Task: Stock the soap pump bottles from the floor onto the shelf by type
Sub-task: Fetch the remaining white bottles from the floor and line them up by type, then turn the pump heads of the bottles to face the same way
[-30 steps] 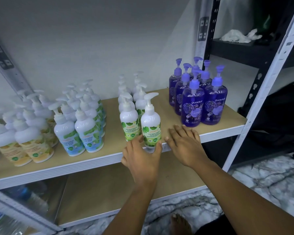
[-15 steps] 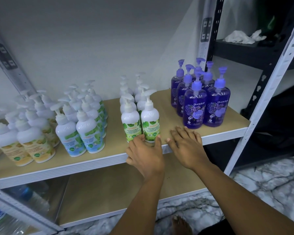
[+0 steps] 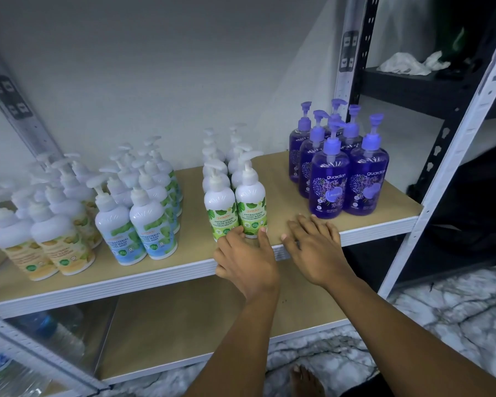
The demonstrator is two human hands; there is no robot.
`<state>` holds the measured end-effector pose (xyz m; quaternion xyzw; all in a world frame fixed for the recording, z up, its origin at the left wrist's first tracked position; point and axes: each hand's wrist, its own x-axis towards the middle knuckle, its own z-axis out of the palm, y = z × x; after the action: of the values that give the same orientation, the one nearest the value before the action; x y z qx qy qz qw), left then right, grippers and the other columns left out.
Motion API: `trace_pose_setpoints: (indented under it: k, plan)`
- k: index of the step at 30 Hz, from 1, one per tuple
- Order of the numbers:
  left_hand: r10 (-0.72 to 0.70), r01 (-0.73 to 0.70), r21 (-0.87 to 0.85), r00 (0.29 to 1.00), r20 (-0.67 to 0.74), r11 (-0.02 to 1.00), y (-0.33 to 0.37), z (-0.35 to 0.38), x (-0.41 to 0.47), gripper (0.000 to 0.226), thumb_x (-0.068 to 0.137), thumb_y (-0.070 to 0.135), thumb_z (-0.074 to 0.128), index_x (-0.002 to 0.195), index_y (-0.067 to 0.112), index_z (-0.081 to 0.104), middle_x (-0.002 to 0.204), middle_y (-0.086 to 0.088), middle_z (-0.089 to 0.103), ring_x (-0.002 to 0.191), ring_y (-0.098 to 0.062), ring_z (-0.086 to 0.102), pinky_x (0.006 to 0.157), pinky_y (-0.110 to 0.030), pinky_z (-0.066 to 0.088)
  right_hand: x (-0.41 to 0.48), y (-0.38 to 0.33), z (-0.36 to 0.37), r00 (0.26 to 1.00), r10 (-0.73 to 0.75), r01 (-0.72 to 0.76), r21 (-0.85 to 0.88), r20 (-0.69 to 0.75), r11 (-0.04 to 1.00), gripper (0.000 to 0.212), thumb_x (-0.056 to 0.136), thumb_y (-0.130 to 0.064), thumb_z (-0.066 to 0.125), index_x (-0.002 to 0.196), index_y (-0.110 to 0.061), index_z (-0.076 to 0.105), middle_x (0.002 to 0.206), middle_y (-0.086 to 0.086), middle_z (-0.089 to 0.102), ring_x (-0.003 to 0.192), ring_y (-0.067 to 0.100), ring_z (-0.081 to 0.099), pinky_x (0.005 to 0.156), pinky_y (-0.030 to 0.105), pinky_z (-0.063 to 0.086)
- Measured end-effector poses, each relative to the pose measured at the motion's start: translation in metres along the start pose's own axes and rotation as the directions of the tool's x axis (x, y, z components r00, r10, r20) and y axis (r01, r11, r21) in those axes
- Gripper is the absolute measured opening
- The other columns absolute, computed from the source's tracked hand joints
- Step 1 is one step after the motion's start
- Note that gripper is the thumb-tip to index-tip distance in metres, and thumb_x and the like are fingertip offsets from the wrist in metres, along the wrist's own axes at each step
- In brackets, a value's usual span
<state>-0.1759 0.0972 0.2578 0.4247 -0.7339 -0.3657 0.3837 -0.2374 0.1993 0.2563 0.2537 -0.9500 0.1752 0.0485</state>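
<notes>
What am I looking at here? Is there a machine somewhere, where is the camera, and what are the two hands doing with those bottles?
There is no machine. A person wears one wide camera on the head. It looks forward and down, so you see their own two bare arms.

The shelf carries pump bottles sorted into four groups. Yellow bottles stand far left, then blue bottles. Green bottles are in the middle and purple bottles on the right.

The left hand has its thumb and fingers curled round the base of the front green bottle. That bottle stands upright at the head of its row. The right hand lies flat on the shelf's front edge and holds nothing.

Below are a lower shelf, a marbled floor and a bare foot.
</notes>
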Motion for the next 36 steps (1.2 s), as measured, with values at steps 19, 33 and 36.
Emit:
trace_pose_setpoints:
  k: [19, 33, 36]
  plan:
    - [0.184, -0.171, -0.07, 0.929, 0.321, 0.983, -0.015, -0.044, 0.018, 0.041, 0.087, 0.054, 0.069, 0.11, 0.021, 0.063, 0.109, 0.009, 0.064, 0.109, -0.014, 0.057, 0.098, -0.043, 0.047, -0.007, -0.018, -0.021, 0.998, 0.058, -0.051, 0.235, -0.026, 0.971, 0.029, 0.099, -0.039, 0.047, 0.115, -0.029, 0.069, 0.132, -0.006, 0.059, 0.133, 0.019, 0.045, 0.116, 0.043, 0.023]
    - [0.252, -0.195, -0.174, 0.872, 0.419, 0.965, -0.004, -0.236, 0.048, 0.017, 0.091, 0.034, 0.07, 0.101, 0.021, 0.065, 0.092, 0.009, 0.068, 0.068, 0.005, 0.06, 0.059, -0.006, 0.044, -0.097, -0.127, -0.057, 0.987, -0.026, 0.132, 0.705, -0.16, 0.697, 0.009, 0.093, -0.025, 0.065, 0.089, -0.029, 0.071, 0.083, -0.013, 0.07, 0.079, 0.002, 0.063, 0.068, 0.015, 0.045]
    - [0.281, -0.223, -0.194, 0.89, 0.36, 0.955, -0.001, -0.282, 0.062, 0.014, 0.091, 0.033, 0.07, 0.099, 0.022, 0.065, 0.093, 0.006, 0.07, 0.073, 0.001, 0.063, 0.063, -0.009, 0.047, -0.109, -0.16, -0.062, 0.986, -0.08, 0.162, 0.756, -0.144, 0.635, 0.008, 0.092, -0.023, 0.067, 0.086, -0.026, 0.072, 0.08, -0.009, 0.071, 0.076, 0.004, 0.062, 0.068, 0.018, 0.048]
